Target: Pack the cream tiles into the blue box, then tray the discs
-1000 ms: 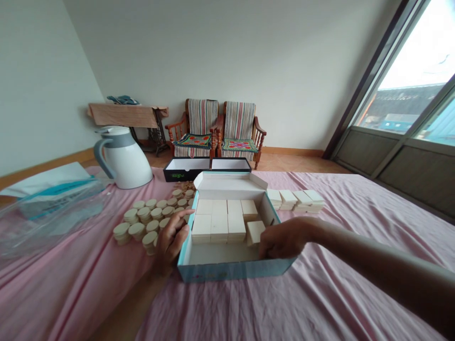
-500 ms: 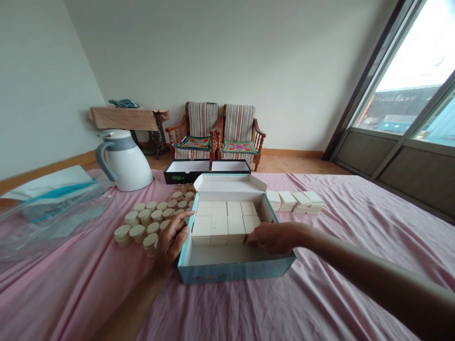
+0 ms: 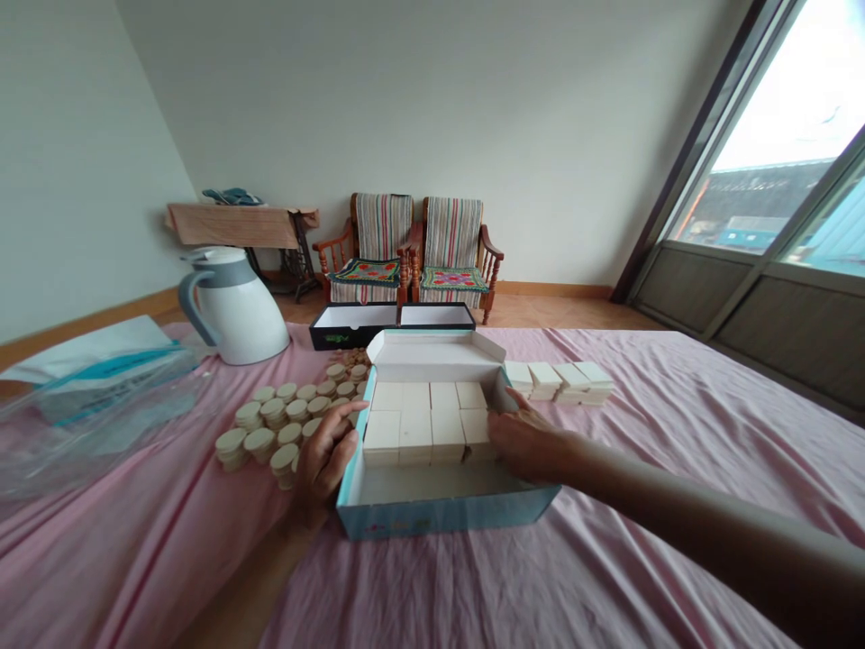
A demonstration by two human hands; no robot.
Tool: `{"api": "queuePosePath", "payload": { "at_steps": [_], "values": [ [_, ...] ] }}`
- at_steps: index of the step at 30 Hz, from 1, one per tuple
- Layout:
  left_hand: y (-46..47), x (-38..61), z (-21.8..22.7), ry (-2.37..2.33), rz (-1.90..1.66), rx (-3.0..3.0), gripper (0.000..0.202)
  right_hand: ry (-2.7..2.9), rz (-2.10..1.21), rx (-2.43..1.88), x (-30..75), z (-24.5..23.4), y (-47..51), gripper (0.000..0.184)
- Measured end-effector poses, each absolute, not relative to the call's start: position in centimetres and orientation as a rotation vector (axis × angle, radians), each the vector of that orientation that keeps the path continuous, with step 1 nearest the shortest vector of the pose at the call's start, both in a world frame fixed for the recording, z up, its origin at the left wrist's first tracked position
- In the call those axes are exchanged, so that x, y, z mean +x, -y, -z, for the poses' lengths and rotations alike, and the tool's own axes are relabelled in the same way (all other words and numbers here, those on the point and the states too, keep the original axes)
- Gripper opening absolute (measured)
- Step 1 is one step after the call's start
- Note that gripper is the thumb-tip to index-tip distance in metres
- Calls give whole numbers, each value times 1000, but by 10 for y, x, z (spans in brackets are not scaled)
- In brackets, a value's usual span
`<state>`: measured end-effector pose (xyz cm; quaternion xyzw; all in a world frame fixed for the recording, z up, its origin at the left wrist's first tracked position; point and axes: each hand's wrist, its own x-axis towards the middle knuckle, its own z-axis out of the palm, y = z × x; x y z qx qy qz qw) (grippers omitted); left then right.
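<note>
An open light-blue cardboard box [image 3: 446, 516] sits in front of me with its lid flap folded back. Inside it, pale square wooden tiles [image 3: 414, 431] stand in two rows of stacks toward the far end. My left hand [image 3: 329, 455] holds the box's left wall, fingers along the rim. Over the right wall reaches my right hand [image 3: 531, 440], its fingers apart and against the right side of the nearest tile stack; some fingertips are hidden. Left of the box are several stacks of round wooden discs [image 3: 260, 440]. More square tile stacks [image 3: 571, 380] stand on the right.
A pink cloth [image 3: 649, 469] covers the surface. At the left stand a white and grey jug [image 3: 247, 315] and a clear plastic bag [image 3: 101, 406]. Two black-sided boxes [image 3: 351, 335] lie beyond the blue box. Two wooden chairs [image 3: 382, 234] are against the wall.
My right hand has shifted from the near corner of the tile stacks to their right side, with its fingers spreading toward the box's right rim. The left hand stays in place.
</note>
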<state>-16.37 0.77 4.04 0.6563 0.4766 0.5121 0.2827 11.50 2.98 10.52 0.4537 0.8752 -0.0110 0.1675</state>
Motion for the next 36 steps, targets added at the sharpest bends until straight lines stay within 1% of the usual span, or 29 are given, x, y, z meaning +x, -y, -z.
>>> {"api": "queuePosePath", "payload": {
  "at_steps": [3,8,11,17,23,31,36],
  "values": [
    [-7,-163,-41,-1292,-1379,1750,41,-2456,6,1366,109,-100,-31,21],
    [-6,-159,-44,-1296,-1403,1729,40,-2439,12,1454,103,-103,-30,26],
    [-5,-157,-45,-1296,-1415,1715,39,-2454,34,1529,103,-103,-29,24],
    [-5,-156,-47,-1335,-1433,1690,44,-2512,33,1486,109,-106,-34,23],
    [-5,-157,-47,-1336,-1431,1730,44,-2513,-128,1549,110,-125,-26,23],
    [-6,-158,-46,-1332,-1414,1731,41,-2558,-155,1348,110,-119,-14,21],
    [-5,-156,-46,-1308,-1419,1697,40,-2444,-33,1011,111,-135,-15,23]
  ]
}}
